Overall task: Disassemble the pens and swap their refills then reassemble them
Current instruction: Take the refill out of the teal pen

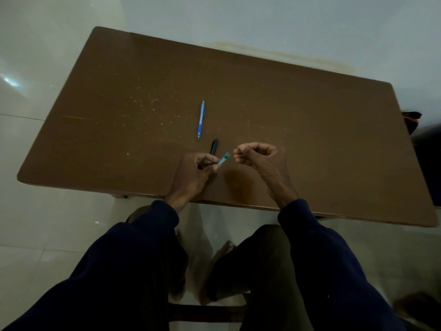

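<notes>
A blue pen (201, 120) lies whole on the brown table (310, 120), pointing toward me. Just in front of it rests a black pen cap (214, 146). My left hand (194, 173) pinches a short clear pen barrel with a teal label (223, 159), which sticks out to the right. My right hand (259, 155) hovers a little to the right of the barrel's open end, fingers curled and pinched together. Whether anything thin is between those fingertips is too small to see.
The table's near edge (214, 201) runs just behind my wrists. My knees and dark sleeves fill the space below it. A dark bag or chair (420, 139) stands at the table's right end. Pale tiled floor surrounds everything.
</notes>
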`<control>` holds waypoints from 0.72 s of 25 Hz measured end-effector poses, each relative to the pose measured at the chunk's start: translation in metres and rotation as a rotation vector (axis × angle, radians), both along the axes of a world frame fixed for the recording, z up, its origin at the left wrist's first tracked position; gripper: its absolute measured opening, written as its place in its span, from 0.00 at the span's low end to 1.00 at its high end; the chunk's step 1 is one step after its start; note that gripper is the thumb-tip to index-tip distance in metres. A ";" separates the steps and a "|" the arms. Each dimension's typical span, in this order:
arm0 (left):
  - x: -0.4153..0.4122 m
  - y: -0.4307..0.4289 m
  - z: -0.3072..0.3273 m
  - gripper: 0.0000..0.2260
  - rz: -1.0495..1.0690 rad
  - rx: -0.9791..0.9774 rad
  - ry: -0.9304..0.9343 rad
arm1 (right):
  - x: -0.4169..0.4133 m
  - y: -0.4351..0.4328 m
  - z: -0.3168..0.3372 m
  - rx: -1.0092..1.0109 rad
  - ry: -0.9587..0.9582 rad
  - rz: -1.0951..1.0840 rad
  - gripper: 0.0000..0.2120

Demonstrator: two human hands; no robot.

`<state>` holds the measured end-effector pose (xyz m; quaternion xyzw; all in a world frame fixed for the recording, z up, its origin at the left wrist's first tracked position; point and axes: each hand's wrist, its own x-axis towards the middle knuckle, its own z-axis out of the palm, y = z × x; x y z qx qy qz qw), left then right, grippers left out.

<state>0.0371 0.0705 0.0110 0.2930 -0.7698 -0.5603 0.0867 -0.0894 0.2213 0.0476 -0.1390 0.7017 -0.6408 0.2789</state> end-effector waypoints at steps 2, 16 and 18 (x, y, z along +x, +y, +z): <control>0.000 0.000 0.000 0.05 0.001 -0.015 -0.004 | 0.000 -0.001 0.001 0.001 0.001 0.001 0.09; -0.002 0.006 0.004 0.10 -0.011 -0.039 -0.016 | -0.015 0.020 0.009 -0.112 -0.129 -0.175 0.13; -0.004 0.009 0.003 0.09 -0.022 -0.051 -0.032 | -0.015 0.023 0.009 -0.119 -0.144 -0.189 0.13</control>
